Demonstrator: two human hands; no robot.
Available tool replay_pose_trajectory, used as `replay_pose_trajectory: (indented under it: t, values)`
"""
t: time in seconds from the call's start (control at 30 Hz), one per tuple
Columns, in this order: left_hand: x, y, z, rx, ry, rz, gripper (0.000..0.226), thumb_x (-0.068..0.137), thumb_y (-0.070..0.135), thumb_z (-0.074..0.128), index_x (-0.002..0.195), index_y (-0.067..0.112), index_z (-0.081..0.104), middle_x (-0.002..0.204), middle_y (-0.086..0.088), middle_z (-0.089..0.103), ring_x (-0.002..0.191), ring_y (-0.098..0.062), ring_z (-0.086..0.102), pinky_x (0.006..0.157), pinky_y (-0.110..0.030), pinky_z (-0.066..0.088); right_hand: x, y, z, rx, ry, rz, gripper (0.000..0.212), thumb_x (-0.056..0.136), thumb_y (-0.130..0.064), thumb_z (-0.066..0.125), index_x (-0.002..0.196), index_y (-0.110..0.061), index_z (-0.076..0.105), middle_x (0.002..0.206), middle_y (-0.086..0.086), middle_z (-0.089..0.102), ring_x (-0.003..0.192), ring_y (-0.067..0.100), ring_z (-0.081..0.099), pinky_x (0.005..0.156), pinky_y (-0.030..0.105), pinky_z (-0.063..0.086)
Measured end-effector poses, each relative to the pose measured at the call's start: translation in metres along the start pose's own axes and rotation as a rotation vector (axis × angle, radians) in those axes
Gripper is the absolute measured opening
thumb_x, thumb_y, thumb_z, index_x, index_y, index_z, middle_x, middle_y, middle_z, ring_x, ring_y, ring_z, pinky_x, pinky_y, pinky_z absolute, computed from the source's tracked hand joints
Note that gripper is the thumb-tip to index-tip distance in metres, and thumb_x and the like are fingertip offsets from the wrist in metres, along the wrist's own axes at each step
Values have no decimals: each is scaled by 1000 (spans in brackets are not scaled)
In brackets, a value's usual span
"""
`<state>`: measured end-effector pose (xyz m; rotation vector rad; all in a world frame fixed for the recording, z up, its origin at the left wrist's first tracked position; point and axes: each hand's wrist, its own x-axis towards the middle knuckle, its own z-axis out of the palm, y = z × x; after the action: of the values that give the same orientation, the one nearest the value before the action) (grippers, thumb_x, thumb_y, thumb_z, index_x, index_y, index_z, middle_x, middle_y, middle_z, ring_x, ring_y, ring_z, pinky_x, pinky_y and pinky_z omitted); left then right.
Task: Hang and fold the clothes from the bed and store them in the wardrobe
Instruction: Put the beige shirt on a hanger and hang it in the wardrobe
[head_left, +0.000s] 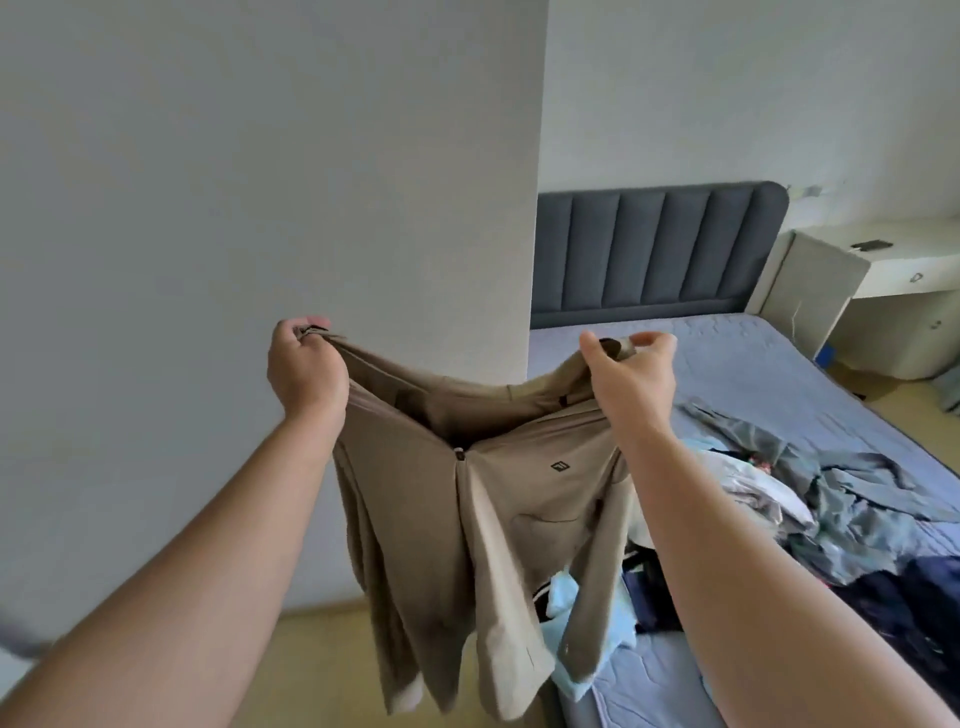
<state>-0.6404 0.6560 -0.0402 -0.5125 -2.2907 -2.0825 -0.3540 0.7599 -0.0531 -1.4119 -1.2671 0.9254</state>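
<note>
By one bed (753, 364), two hands (306, 364) (631, 376) grip one garment (493, 519).

Shorts (483, 499) hang left of the bed (753, 364); clothes (841, 514) lie on it, headboard (660, 249) behind, desk (883, 280) right.

We find the bed (753, 358) open by the headboard (649, 249); a heap of clothes (841, 514) crowds its near part, trousers (498, 509) screen its edge, a wall (260, 182) closes the left.
</note>
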Motion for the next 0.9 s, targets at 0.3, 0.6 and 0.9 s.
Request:
replay_pose_trajectory:
  t: [0.3, 0.6, 0.9]
  values:
    - [2, -47, -155, 253, 7, -18, 36, 69, 15, 61, 100, 32, 53, 90, 17, 58, 76, -1, 56, 58, -22, 38, -63, -20, 77, -87, -533, -180, 59, 75, -11, 78, 119, -34, 47, 94, -17, 55, 81, 0, 56, 57, 17, 41]
    - [6, -67, -317, 273, -3, -115, 47, 47, 9, 62, 87, 33, 59, 85, 7, 59, 71, -13, 55, 56, -25, 41, -164, -48, 143, -254, -807, -434, 45, 76, 1, 53, 111, -23, 63, 90, -17, 58, 89, 15, 62, 65, 24, 48]
    - [-20, -102, -498, 465, 564, -39, 33, 82, 47, 72, 99, 27, 53, 80, 17, 57, 74, -15, 57, 66, -25, 42, -322, -79, 216, -241, -984, -539, 7, 81, -22, 66, 82, -29, 67, 76, -15, 64, 73, 3, 58, 55, 21, 39]
